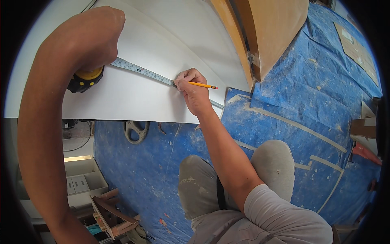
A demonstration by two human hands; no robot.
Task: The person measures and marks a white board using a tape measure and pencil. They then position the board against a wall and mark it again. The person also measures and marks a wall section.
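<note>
At the upper left, my left hand [103, 36] is closed over a yellow-and-black tape measure [86, 77]; its fingertips are hidden behind the hand. The extended tape blade [142, 71] slants down to the right across a white panel [134, 95]. It passes under my right hand [196, 95] and reappears near the panel's right end. Between the fingers of my right hand is a yellow pencil [201, 85], its eraser end pointing right. The pencil's tip is at the blade's edge, and the hand rests on the panel.
Blue sheeting [162, 175] with tape strips covers the floor. A wooden door [278, 32] stands at the upper right beyond the panel. Under the panel's near edge lies a grey wheel-shaped object [136, 132]. White shelving [79, 168] and wooden pieces [118, 223] are at the lower left.
</note>
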